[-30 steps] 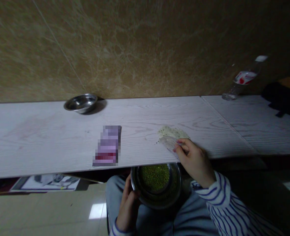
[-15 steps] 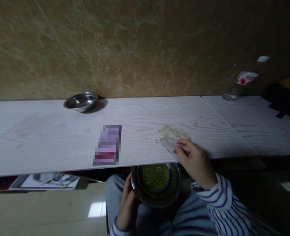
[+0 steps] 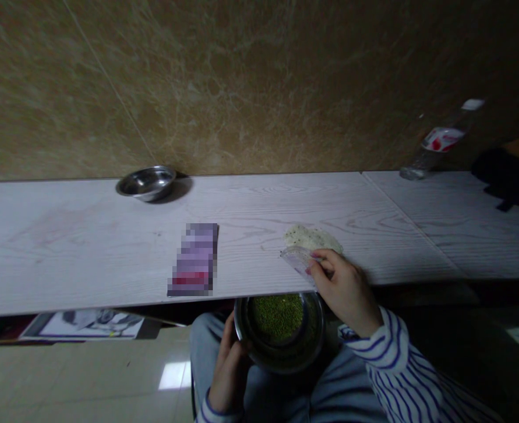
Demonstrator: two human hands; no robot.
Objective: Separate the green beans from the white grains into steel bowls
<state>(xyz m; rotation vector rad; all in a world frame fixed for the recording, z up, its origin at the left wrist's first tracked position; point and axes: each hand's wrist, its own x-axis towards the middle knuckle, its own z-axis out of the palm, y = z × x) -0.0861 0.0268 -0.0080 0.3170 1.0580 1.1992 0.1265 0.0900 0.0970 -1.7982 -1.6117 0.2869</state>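
Note:
My left hand (image 3: 231, 364) grips the left rim of a metal bowl (image 3: 314, 346), which sits over my lap just below the table's front edge. Green beans (image 3: 277, 317), like mung beans, lie in it. Above the tabletop, my right hand (image 3: 341, 285) pinches a thin, clear plastic piece (image 3: 295, 258) with a curved edge; its exact kind is unclear. Just beyond that edge is a flat, pale patch of fine grains with dark specks (image 3: 312, 236), spread on the white wood-grain table (image 3: 250, 217). My fingers partly cover the plastic.
A shallow metal bowl (image 3: 147, 183) stands near the wall at the back left. Left of the pale patch lies a purple, blurred-out flat item (image 3: 195, 258). A clear bottle with a white cap (image 3: 442, 140) stands at the back right, beside dark fabric (image 3: 508, 179).
My right hand and the clear plastic piece have shifted slightly left, along the near side of the pale patch. My left hand and the bowl of beans look unmoved.

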